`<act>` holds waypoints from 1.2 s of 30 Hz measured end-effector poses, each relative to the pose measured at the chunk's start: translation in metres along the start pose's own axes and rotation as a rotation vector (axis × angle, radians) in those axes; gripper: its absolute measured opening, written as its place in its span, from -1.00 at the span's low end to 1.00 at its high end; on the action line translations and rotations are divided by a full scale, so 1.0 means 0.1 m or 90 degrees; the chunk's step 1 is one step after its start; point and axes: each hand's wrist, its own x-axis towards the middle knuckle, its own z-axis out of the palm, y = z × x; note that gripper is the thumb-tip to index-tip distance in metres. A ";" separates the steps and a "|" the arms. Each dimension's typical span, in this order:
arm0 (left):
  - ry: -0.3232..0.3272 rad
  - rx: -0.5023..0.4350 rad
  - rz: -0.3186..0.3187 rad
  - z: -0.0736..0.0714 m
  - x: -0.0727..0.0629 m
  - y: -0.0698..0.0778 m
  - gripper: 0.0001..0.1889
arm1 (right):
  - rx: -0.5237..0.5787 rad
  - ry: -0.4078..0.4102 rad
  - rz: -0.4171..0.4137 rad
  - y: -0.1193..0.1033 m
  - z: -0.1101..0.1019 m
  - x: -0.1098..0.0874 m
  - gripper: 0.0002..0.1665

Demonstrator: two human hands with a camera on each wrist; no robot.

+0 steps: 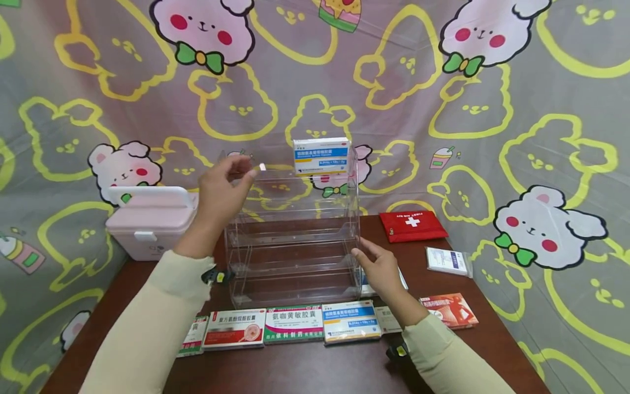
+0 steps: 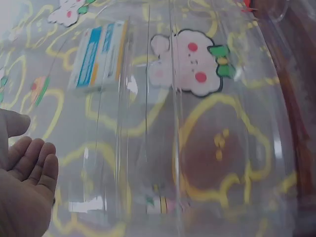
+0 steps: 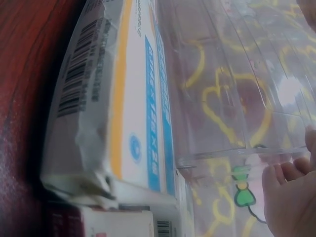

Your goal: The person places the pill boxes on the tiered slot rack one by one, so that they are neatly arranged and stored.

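A clear plastic tiered rack (image 1: 295, 260) stands on the table, one blue-and-white medicine box (image 1: 321, 157) upright at its top right. My left hand (image 1: 227, 186) is raised at the rack's upper left corner, fingers loosely bent with nothing between them. In the left wrist view this hand (image 2: 27, 182) shows thumb and fingers apart. My right hand (image 1: 379, 269) is at the rack's right side, fingertips right at its edge; the right wrist view shows the hand (image 3: 291, 197) beside the clear wall. A matching blue-and-white box (image 1: 351, 322) lies in front of the rack.
Along the rack's front lie a red-and-white box (image 1: 233, 328), a green-and-white box (image 1: 293, 323) and others. A pink-white lidded case (image 1: 150, 224) stands left. Rightward are a red first aid pouch (image 1: 413, 226), a white packet (image 1: 448, 261) and an orange box (image 1: 450, 311). Patterned cloth (image 1: 394, 109) hangs behind.
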 end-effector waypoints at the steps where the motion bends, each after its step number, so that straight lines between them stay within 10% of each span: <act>1: 0.005 0.003 -0.011 -0.09 -0.07 -0.05 -0.63 | 0.002 0.001 0.000 0.00 0.00 0.00 -0.40; 8: -0.025 0.080 -0.115 -0.60 -0.79 -0.65 -0.55 | 0.012 0.004 -0.013 0.02 -0.03 0.01 -0.40; 13: -0.141 0.145 -0.157 -0.82 -1.31 -1.20 -0.57 | 0.026 0.012 -0.013 0.03 -0.07 0.01 -0.39; 22: -0.352 0.225 -0.227 -1.40 -2.05 -1.77 -0.35 | 0.036 -0.001 0.002 0.02 -0.01 0.03 -0.39; 36: -0.396 0.260 -0.236 -1.62 -2.46 -2.11 -0.06 | 0.039 -0.011 0.008 0.06 0.02 0.03 -0.38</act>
